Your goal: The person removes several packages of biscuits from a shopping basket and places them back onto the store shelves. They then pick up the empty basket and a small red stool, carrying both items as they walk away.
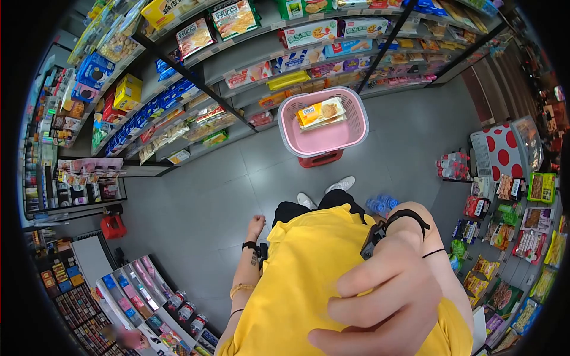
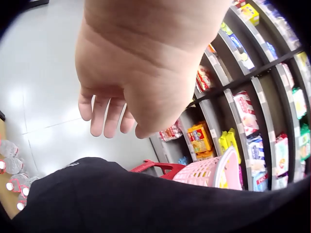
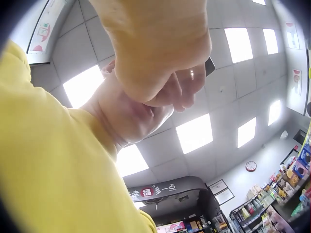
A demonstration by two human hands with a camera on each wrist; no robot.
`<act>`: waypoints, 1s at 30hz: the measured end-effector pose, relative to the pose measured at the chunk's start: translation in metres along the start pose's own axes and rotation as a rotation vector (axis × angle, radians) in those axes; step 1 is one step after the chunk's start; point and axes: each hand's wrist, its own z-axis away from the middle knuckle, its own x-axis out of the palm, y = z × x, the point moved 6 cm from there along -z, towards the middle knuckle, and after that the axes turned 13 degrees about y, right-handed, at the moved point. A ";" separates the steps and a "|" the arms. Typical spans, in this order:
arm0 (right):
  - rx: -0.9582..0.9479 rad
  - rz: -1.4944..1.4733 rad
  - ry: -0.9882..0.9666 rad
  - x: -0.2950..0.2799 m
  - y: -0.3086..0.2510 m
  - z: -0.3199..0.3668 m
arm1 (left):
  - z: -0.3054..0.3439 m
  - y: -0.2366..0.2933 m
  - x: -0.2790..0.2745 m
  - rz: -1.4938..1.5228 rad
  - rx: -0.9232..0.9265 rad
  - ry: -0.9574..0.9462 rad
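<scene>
Shop shelves: long, dark-framed rows (image 1: 237, 65) filled with colourful packets, curving across the top of the head view.
Floor: grey tiles (image 1: 208, 202), between the shelves and the person.
Shirt: bright yellow (image 1: 309, 267), across the lower part of the head view.
Right hand: raised (image 1: 386, 291) in front of the shirt, fingers loosely bent with gaps between them; nothing is visible in it.
Basket: pink, with perforated walls (image 1: 320, 141), over something red, ahead of the white shoes (image 1: 339, 184); well apart from both hands.
Left hand: lowered (image 1: 256, 227) beside the body, small in the head view; the left wrist view shows its fingers hanging loosely, slightly apart, holding nothing.
Packet: yellow and white (image 1: 320, 113), lying inside the basket, out of contact with either hand.
Left wrist view only: the left palm and separate fingers up close, and the basket from the side, partly behind black cloth (image 2: 112, 194).
Right wrist view only: ceiling panels (image 3: 223, 92) and a round wall clock (image 3: 250, 166).
</scene>
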 end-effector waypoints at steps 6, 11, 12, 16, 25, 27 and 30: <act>0.300 0.121 -0.056 -0.040 0.027 0.035 | -0.010 0.022 0.001 0.047 0.098 0.040; 0.883 0.615 -0.085 -0.119 0.119 0.198 | 0.015 0.007 -0.024 -0.208 -0.070 0.067; 1.035 0.672 -0.005 -0.145 0.126 0.247 | 0.025 0.005 -0.030 -0.260 -0.142 0.060; 1.258 1.152 -0.131 -0.239 0.099 0.399 | 0.032 -0.020 -0.041 -0.327 -0.223 0.087; 1.934 1.095 0.388 -0.312 -0.011 0.596 | 0.007 0.008 -0.040 -0.494 -0.044 0.118; 1.995 1.135 0.361 -0.313 -0.020 0.605 | 0.003 0.040 -0.036 -0.541 0.004 0.104; 2.053 1.085 0.310 -0.318 -0.038 0.632 | 0.005 0.070 -0.027 -0.593 0.056 0.044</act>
